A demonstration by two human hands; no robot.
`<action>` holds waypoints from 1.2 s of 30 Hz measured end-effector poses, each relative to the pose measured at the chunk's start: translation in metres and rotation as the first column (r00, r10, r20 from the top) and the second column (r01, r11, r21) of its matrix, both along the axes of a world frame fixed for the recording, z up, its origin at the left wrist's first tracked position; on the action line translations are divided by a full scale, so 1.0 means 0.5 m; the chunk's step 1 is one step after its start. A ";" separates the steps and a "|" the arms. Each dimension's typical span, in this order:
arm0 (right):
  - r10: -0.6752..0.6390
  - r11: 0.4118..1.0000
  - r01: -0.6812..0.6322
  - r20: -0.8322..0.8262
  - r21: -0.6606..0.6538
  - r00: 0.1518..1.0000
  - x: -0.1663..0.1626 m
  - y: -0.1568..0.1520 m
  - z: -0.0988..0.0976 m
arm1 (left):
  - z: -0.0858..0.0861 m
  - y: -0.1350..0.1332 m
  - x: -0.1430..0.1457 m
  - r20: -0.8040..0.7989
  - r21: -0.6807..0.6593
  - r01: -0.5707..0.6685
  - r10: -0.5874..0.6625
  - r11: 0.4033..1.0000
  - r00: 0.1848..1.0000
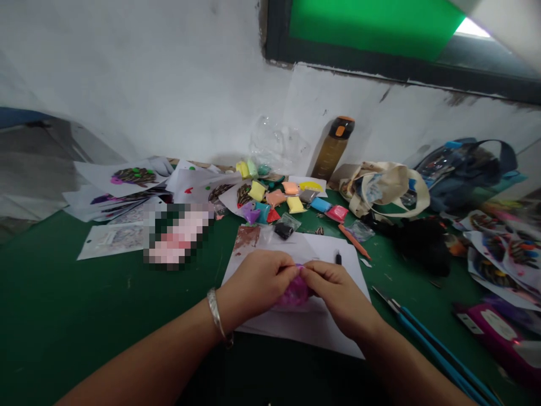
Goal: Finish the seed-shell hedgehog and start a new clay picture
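Note:
My left hand (266,279), with a silver bangle on the wrist, pinches the top edge of a see-through packet with something purple in it (295,292). From the other side my right hand (336,290) pinches the same edge, its fingertips close to the left ones. Both hands hold the packet just above white paper sheets (338,332). What exactly the packet contains is blurred. On the paper behind the hands lie a small bag of black material (284,229) and a black pen or marker (338,257).
Several coloured packets (276,197) lie behind the paper. At the wall stand a brown bottle (333,146) and a cloth bag (384,186). Paper sheets (122,175) are piled left. Blue-handled tweezers (426,338) and a magenta device (494,338) lie right on the green table (105,304).

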State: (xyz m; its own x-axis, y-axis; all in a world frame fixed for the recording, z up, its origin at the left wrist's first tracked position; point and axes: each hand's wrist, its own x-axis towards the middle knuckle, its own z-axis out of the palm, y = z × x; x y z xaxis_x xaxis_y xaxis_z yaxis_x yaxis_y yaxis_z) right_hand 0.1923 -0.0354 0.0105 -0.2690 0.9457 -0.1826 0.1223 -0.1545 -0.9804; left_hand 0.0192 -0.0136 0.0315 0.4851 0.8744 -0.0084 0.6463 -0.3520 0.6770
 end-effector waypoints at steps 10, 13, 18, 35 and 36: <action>-0.060 0.994 0.051 0.092 0.093 0.994 0.000 0.000 -0.007 | 0.012 -0.010 0.008 0.037 0.038 -0.035 0.033 0.999 0.999; -0.088 0.993 0.080 0.087 0.090 0.992 -0.001 0.000 -0.011 | 0.011 -0.010 0.008 0.047 0.077 -0.052 0.049 0.996 0.998; -0.048 0.999 0.049 -0.052 0.009 0.997 0.000 0.002 -0.011 | 0.010 -0.003 0.006 0.024 0.086 -0.054 0.052 0.995 0.998; -0.026 0.998 0.017 -0.155 -0.062 0.988 0.006 0.007 -0.002 | 0.007 0.003 0.006 -0.024 0.052 -0.041 0.042 0.998 0.999; -0.037 0.997 0.026 -0.162 -0.070 0.986 0.005 0.006 -0.002 | 0.007 0.002 0.006 -0.021 0.053 -0.043 0.044 0.998 0.999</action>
